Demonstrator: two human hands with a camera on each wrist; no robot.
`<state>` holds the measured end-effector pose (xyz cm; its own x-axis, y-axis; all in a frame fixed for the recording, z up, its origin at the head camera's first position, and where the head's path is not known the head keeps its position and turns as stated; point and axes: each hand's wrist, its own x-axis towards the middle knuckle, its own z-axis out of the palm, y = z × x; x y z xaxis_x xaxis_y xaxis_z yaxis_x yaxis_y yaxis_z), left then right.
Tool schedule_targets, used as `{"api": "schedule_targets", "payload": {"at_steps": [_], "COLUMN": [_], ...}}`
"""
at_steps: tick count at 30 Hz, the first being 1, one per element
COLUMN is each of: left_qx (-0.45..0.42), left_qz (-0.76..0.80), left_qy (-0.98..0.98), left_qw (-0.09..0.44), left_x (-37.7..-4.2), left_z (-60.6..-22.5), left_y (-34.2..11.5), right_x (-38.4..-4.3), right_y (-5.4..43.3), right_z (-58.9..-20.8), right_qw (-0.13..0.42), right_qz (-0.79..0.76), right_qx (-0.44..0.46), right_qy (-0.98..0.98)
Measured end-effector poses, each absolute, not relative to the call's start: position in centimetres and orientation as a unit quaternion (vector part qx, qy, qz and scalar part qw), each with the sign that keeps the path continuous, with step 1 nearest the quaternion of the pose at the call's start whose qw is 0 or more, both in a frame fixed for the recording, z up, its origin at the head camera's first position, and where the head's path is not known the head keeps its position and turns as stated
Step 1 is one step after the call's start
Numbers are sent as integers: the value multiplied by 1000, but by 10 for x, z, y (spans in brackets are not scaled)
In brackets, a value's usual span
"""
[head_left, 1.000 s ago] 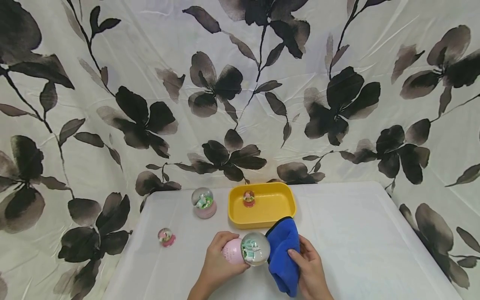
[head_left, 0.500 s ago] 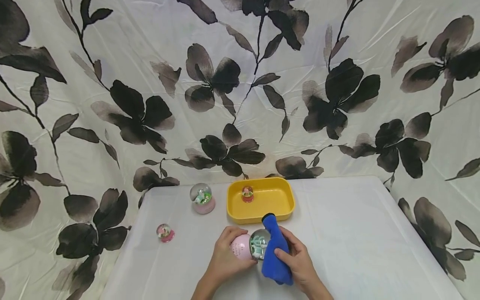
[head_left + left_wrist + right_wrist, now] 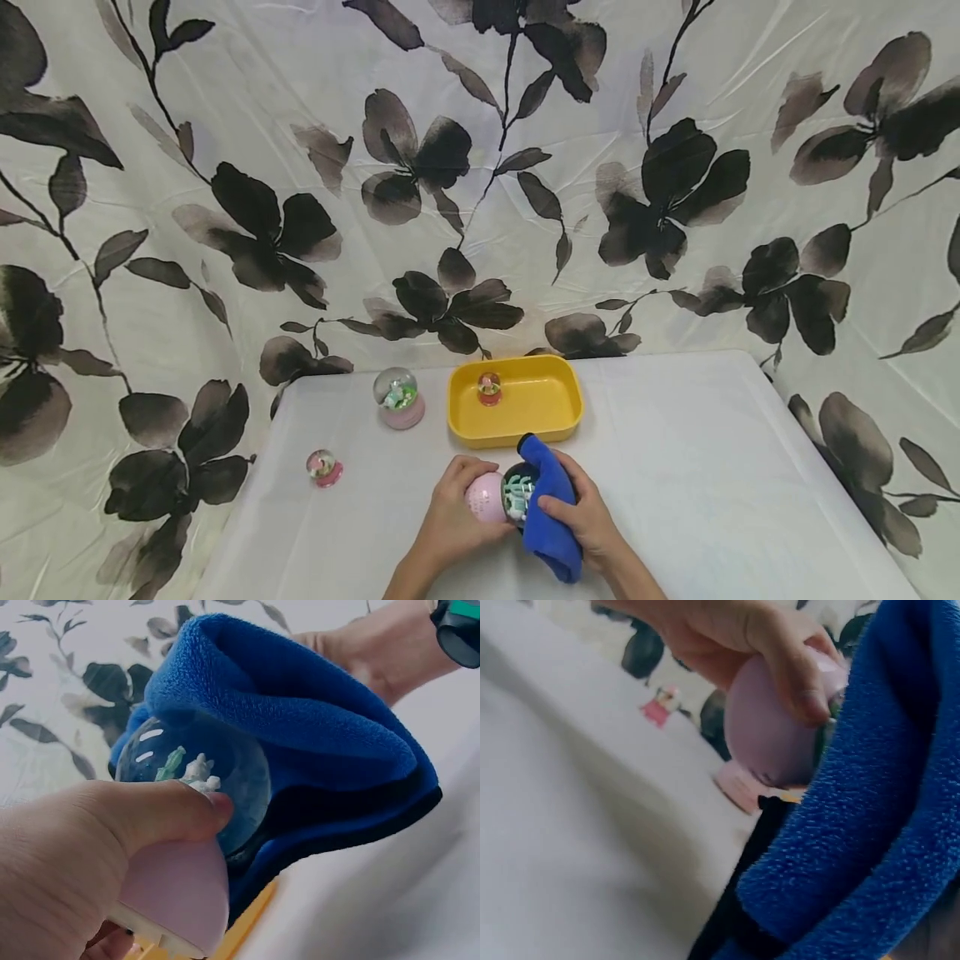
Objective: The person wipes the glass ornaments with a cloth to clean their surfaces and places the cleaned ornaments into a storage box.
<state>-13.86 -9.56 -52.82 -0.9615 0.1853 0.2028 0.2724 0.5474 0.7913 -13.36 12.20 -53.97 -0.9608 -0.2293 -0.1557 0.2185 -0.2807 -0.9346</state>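
Note:
A snow globe with a pink base (image 3: 485, 497) and a clear dome lies on its side in my left hand (image 3: 455, 510), whose thumb and fingers grip it around the base. Green and white figures show inside the dome (image 3: 238, 776) in the left wrist view. My right hand (image 3: 587, 514) holds a blue cloth (image 3: 550, 508) with a black edge, bunched against the dome's right end. That end of the dome is hidden under the cloth. In the right wrist view the cloth (image 3: 855, 817) covers most of the dome, and the pink base (image 3: 769, 724) sticks out.
Behind the hands stands a yellow tray (image 3: 517, 435) with a small red-based snow globe (image 3: 489, 388) in it. Left of the tray is a larger pink-based snow globe (image 3: 399, 400). A small pink-based one (image 3: 324, 468) sits farther left on the white table (image 3: 720, 483). Floral fabric hangs behind.
My right hand has brought the cloth leftward from beside the dome onto its end. The globe has shifted slightly right in my left hand. The head view has tilted a little.

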Motion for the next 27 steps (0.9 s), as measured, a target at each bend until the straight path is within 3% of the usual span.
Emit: {"api": "schedule_targets", "payload": {"at_steps": [9,17,23,27], "left_qx": [-139,-155,-112,-81], "left_qz": [-554,-680,-678,-700], "left_qy": [-820,-712,-726,-709], "left_qw": [35,-80,-35,-46], "left_x": [-140,-141,-139,-136], "left_z": [-527,-535,-540,-542], "left_y": [-99,-113,-113,-112], "right_x": [-130,-134,-136,-131], "right_y": [121,119,113,111], "right_z": [-539,-533,-526,-524], "right_qw": [147,160,153,135], "right_qz": [-844,-841,-790,-752], "right_qx": [68,53,32,-10], "right_qy": [511,514,592,646]}}
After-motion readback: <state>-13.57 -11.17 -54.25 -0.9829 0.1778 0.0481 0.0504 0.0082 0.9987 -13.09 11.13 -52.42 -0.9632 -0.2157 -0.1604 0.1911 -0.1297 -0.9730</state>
